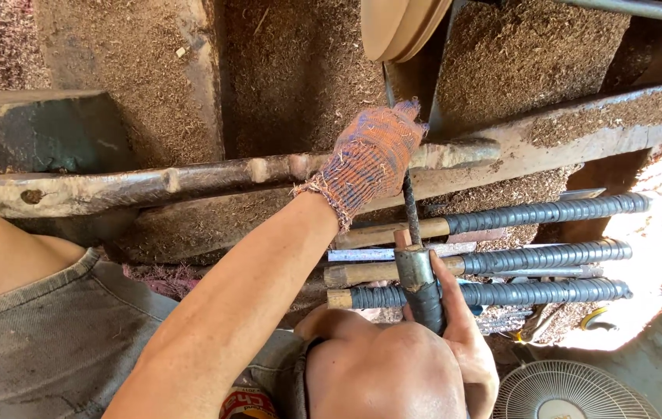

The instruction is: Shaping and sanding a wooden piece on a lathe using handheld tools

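Gloved left hand (370, 159) grips the tool rest bar (191, 182), fingers curled on it. Bare right hand (432, 341) has fingers clamped around the chisel handle (422, 291).

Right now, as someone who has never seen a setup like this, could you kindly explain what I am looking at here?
One picture, from a camera on the person's head, looking down at their own hands. The left hand, in a knitted orange glove, rests on a worn horizontal bar and steadies a ribbed metal shaft. The bare right hand grips that tool's taped handle. Above is a tan wooden disc. Sawdust covers everything. Several spare tools with ribbed shafts lie beside. A fan grille shows below.
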